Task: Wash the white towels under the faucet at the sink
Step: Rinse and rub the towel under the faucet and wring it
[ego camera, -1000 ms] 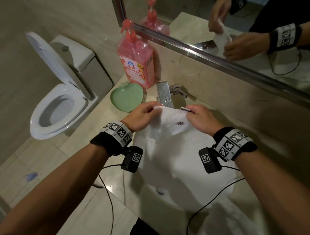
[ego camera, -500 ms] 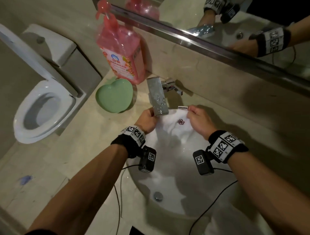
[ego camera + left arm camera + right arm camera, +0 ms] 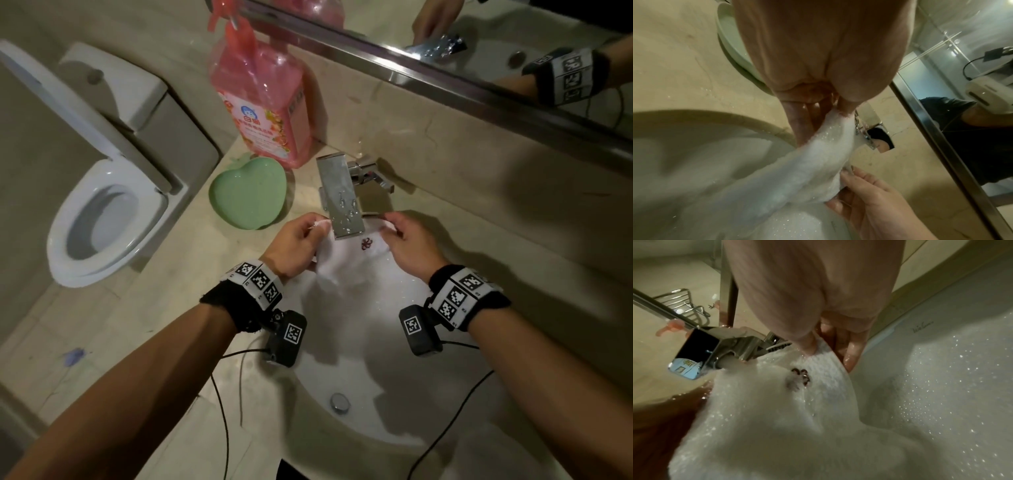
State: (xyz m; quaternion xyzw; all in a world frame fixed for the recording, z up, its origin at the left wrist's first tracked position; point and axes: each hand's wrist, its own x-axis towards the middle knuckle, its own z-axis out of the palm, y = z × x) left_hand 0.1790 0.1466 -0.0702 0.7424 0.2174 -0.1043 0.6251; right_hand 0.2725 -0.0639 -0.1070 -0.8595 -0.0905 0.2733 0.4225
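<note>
I hold the towel at centre frame, stretched between my hands under the faucet and over the sink. My left hand pinches its left top corner, thumb against curled fingers. My right hand pinches the right top corner the same way. The towel's red emblem sits just below the spout; water runs onto the cloth in the right wrist view. A green dish and pink bottle stand on the worktop, upper centre.
</note>
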